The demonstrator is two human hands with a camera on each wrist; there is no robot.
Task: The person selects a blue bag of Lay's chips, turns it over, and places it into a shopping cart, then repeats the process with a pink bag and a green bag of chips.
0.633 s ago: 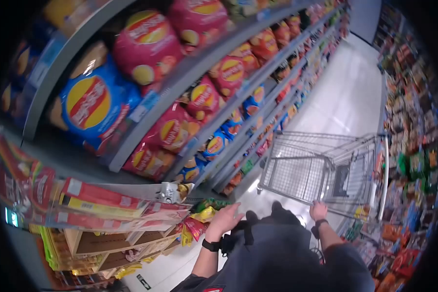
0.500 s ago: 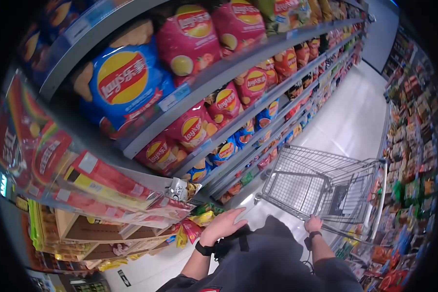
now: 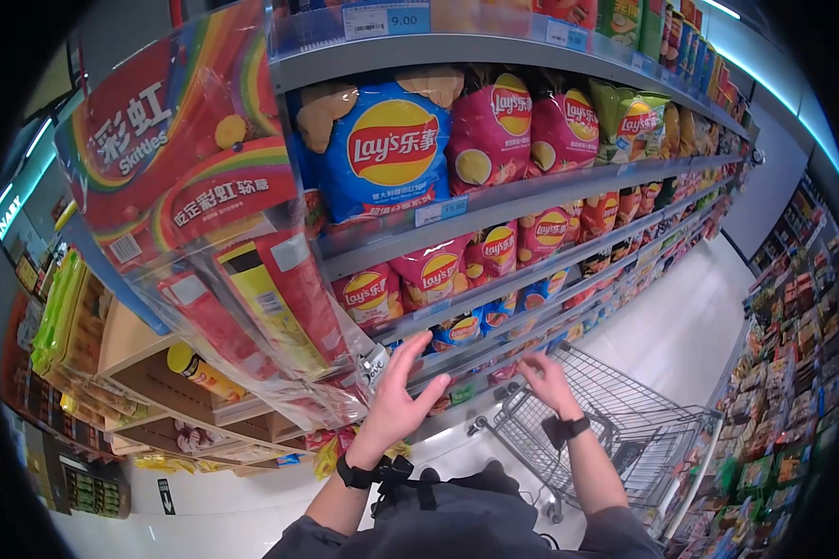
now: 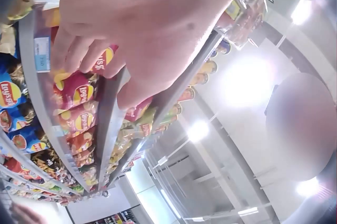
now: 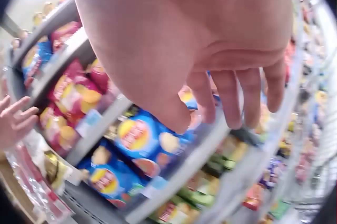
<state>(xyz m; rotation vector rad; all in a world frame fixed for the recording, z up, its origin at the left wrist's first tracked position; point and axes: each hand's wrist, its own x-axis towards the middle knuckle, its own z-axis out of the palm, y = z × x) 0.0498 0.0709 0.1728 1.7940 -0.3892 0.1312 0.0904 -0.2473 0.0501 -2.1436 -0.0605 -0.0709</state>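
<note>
In the head view my left hand [image 3: 399, 401] is raised before the lower shelves, fingers extended and thumb apart, holding nothing. My right hand [image 3: 547, 384] hangs in the air over the near corner of the wire cart [image 3: 615, 410], its fingers loosely bent and empty. Beyond the hands, the shelf carries pink chip bags [image 3: 435, 270] and, one level up, a large blue chip bag [image 3: 382, 144]. The left wrist view shows the left hand [image 4: 142, 24] with relaxed fingers; in the right wrist view the right hand [image 5: 195, 40] has its fingers spread downward, touching nothing.
Red candy packs in clear plastic [image 3: 182, 158] hang close at the left, above a wooden rack [image 3: 140, 359]. Packed shelves [image 3: 764, 410] line the right side. A pale floor aisle [image 3: 667, 307] runs between the shelves.
The view has turned left and up, toward the chip shelf and hanging packs. My right hand has let go of the cart's side and risen; my left hand has lifted toward the shelf.
</note>
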